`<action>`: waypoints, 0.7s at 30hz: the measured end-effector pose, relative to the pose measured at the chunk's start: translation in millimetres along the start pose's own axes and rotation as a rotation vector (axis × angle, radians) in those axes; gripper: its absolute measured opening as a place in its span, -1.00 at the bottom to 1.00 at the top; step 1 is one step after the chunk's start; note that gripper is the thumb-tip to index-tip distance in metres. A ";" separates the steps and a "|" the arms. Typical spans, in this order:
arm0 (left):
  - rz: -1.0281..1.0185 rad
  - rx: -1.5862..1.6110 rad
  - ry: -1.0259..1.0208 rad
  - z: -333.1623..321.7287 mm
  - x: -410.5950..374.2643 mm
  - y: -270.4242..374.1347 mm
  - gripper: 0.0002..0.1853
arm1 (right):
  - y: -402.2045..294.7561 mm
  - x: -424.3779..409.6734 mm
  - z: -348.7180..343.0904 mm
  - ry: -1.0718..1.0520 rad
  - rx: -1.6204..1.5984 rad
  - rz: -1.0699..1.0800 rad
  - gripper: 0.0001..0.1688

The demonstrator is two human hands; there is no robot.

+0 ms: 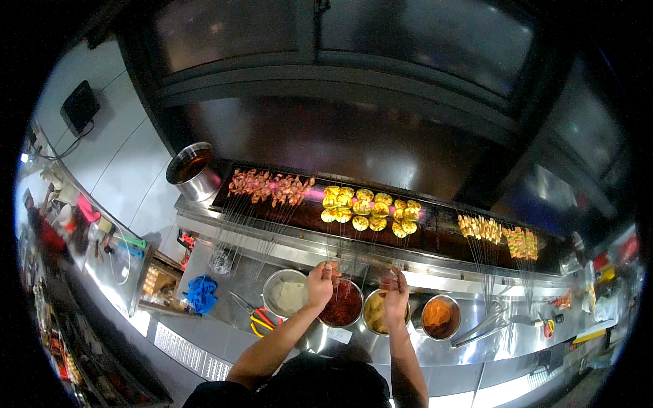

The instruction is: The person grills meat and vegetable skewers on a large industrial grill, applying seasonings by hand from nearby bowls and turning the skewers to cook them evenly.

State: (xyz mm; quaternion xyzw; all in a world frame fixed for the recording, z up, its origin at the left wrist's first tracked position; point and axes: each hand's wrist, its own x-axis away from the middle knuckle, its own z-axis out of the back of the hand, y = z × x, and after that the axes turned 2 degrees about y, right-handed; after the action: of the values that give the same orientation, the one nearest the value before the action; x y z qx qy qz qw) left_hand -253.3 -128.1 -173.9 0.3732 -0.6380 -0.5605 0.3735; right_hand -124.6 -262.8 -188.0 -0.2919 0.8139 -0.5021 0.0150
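My left hand [324, 278] is raised over the front edge of the grill with its fingers bent inward, near the thin metal skewers of the round yellow slices [361, 206]. To its right, my right hand [396, 288] is above a bowl of yellowish powder [376, 317], also by skewer ends. Whether either hand grips a skewer cannot be made out. Between and below the hands is a bowl of dark red seasoning [341, 308]. Meat skewers [270, 187] lie on the grill to the left; pale skewered pieces [479, 228] and others with green bits [521, 243] lie to the right.
A steel pot of dark liquid [191, 171] stands at the grill's left end. On the steel counter are a bowl of pale powder [286, 294], a bowl of orange powder [440, 316], scissors [261, 321], a blue plastic bag [201, 294] and metal tongs [482, 326]. Another person is far left.
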 end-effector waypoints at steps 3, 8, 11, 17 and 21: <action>-0.047 -0.066 -0.020 6.5 -3.3 -8.1 -0.72 | -0.4 -3.0 14.4 -0.023 0.006 0.051 -0.61; 0.028 -0.076 -0.022 9.1 -1.3 -3.4 -0.70 | -29.2 8.0 6.4 -0.084 0.199 -0.060 -0.56; 0.070 -0.028 -0.040 9.6 -0.5 -1.2 -0.69 | -37.4 10.2 9.9 -0.183 -0.023 -0.143 -0.56; 0.195 0.145 -0.025 11.3 5.2 5.9 -0.71 | -24.2 2.5 15.3 -0.093 -0.047 -0.030 -0.63; 0.285 0.101 -0.009 18.3 10.7 -2.5 -0.70 | 8.4 -17.6 28.7 0.068 0.247 0.336 -0.64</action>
State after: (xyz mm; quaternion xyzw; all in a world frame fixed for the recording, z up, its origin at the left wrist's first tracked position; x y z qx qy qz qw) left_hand -274.2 -129.9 -177.5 0.2946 -0.7136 -0.4706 0.4272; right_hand -104.7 -274.6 -213.8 -0.1309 0.7835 -0.5979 0.1069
